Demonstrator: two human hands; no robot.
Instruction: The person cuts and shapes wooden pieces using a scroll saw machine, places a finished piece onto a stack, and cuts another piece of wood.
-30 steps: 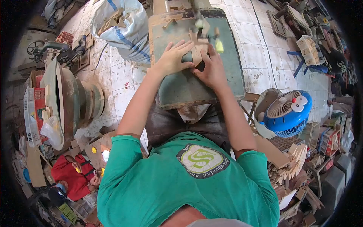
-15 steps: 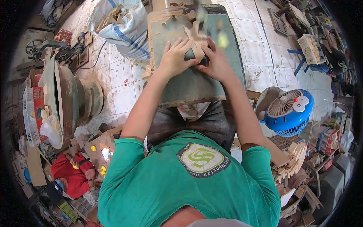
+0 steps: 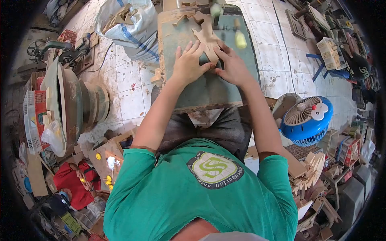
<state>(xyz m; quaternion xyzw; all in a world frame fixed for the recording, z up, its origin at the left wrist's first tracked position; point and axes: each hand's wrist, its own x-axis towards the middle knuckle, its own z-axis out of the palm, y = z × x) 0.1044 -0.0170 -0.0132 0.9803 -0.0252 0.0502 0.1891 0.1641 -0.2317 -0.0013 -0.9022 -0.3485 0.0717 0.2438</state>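
A flat, irregularly cut piece of wood (image 3: 207,33) lies on the green machine table (image 3: 193,94) in front of me. My left hand (image 3: 190,63) rests flat with fingers spread, their tips at the wood's left edge. On the other side, my right hand (image 3: 230,64) has bent fingers against the right edge, and its thumb points inward near the wood's lower end. The two thumbs almost meet there. Just beyond the wood stands a blurred green machine part (image 3: 216,12), with a yellow-green knob (image 3: 240,40) to its right. Any blade is too blurred to make out.
A white sack (image 3: 132,34) of wood offcuts stands left of the table. A blue fan (image 3: 307,120) is at right, near stacked cut wood (image 3: 309,172). A large round machine (image 3: 64,108) stands at left. Behind it, a person in red (image 3: 76,182) handles a small yellow object.
The wood has turned slightly and its far end shows more plainly. My hands have shifted a little with it. The yellow-green knob appears slightly to the right.
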